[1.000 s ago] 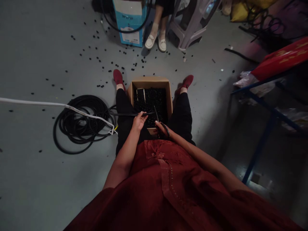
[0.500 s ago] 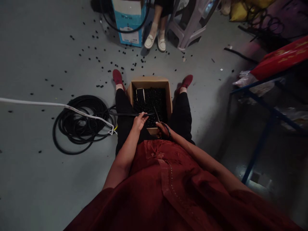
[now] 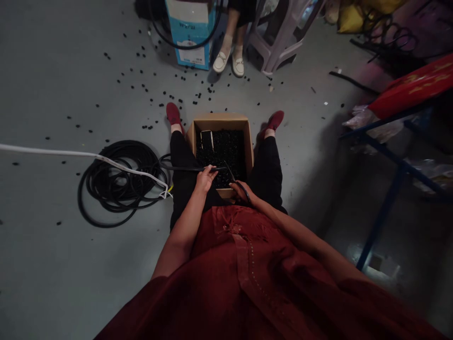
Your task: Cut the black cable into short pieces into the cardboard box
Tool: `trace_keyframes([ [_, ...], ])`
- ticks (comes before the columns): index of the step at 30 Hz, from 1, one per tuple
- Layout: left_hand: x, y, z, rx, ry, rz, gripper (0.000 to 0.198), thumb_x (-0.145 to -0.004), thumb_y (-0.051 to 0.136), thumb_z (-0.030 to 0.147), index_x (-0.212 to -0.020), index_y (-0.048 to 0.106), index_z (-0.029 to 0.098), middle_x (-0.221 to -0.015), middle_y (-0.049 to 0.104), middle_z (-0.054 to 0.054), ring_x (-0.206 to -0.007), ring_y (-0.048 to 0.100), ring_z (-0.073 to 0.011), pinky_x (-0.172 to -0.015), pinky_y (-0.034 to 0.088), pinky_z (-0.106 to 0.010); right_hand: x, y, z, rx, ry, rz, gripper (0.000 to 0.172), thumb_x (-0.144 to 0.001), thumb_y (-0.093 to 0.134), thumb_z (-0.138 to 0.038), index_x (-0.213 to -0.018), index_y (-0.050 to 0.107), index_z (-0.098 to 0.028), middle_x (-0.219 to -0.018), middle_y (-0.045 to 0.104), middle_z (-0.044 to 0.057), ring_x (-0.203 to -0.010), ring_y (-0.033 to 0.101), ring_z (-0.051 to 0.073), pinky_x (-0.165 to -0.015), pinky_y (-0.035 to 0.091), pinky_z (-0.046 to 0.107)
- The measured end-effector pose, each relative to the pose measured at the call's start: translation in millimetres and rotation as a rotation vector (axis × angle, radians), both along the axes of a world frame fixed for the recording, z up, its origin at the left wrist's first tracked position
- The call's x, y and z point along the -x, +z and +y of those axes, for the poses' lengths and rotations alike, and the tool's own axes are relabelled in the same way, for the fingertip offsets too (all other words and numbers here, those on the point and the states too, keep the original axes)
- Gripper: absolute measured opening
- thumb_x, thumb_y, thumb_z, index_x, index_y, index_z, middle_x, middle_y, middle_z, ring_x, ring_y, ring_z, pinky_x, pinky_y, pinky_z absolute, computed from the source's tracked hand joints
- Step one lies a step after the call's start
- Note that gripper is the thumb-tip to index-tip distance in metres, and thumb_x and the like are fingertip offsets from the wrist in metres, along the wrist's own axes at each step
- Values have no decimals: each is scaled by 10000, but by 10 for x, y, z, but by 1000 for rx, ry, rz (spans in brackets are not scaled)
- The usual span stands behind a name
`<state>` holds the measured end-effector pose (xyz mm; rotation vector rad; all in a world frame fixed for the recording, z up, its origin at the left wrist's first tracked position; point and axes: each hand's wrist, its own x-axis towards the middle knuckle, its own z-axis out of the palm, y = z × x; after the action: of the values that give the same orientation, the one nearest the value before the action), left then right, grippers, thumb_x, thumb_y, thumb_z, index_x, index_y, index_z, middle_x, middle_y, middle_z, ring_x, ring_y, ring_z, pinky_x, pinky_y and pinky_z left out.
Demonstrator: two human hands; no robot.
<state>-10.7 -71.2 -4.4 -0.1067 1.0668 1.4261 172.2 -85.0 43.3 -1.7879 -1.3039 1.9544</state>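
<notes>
My left hand (image 3: 206, 177) is closed around a black hose (image 3: 184, 168), whose end sticks out to the right over a cardboard box (image 3: 221, 116). In my right hand (image 3: 241, 190) is a pair of scissors (image 3: 231, 174) with dark handles, its blades pointing up and left beside the hose end. Whether the blades touch the hose I cannot tell. Small black pieces (image 3: 228, 146) fill the box between my legs, and a phone (image 3: 206, 140) lies on them. From my left hand the hose runs left toward a black coil (image 3: 122, 182) on the floor.
A white cable (image 3: 71, 152) crosses the coil. Black bits are scattered over the floor. Ahead are a blue-and-white carton (image 3: 191, 40), another person's white shoes (image 3: 238, 66) and a plastic stool (image 3: 274, 47). At right stands a blue metal frame (image 3: 380, 217) with a red bag (image 3: 414, 87).
The scissors have shifted slightly, their blades tilting further left toward the hose end. My left hand has stayed almost in place on the hose.
</notes>
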Motion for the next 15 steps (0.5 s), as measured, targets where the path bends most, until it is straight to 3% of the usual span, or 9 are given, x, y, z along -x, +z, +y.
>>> trace_keyframes([
  [9,30,17,8,-21,31,-26,109,-822,638,94,-732,594,138,-745,698,-14,-777,678,-106,-954,519,-358,-106,-176,-25,-37,36,28,334,-911,525,-494,-811,546,-176,-571,587,-15,-418,513,91,-379,404,178],
  [15,47,24,8,-24,45,-42,99,-833,637,106,-749,596,139,-760,709,-23,-787,686,-108,-930,533,-335,-156,-60,-59,37,10,105,407,-942,444,-569,-949,549,-175,-623,643,27,-496,601,138,-444,472,215],
])
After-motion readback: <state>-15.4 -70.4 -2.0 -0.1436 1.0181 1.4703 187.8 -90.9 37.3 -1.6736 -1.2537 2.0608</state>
